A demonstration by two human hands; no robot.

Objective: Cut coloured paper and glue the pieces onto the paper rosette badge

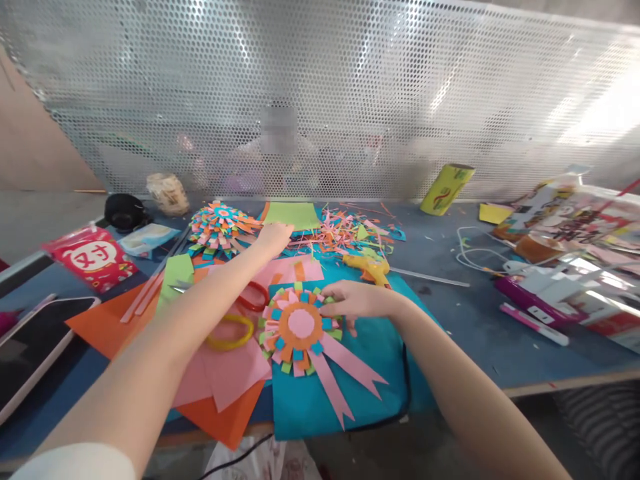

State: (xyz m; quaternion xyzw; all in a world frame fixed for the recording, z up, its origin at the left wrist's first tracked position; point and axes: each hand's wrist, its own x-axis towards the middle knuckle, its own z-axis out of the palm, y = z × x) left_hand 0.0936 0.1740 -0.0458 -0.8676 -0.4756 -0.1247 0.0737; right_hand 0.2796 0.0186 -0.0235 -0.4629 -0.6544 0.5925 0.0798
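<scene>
A paper rosette (301,325), with a pink centre, orange ring, multicoloured fringe and two pink ribbon tails, lies on blue sheets (295,417). My right hand (356,300) pinches its upper right edge with curled fingers. Farther back, my left hand (277,239) reaches to the front of a green paper sheet (291,215); its fingertips are hidden. To its left stands a pile of finished rosettes (220,227), and to its right is a heap of shredded paper strips (345,230). Scissors with red and yellow handles (233,333) lie partly beneath my left forearm.
A yellow glue gun (370,267) sits beyond my right hand, with a glue stick (430,277) beside it. Pink and orange sheets (240,377) spread at left, near a phone (37,353) and a red snack packet (93,257). A yellow can (447,190) stands by the perforated metal panel (350,100).
</scene>
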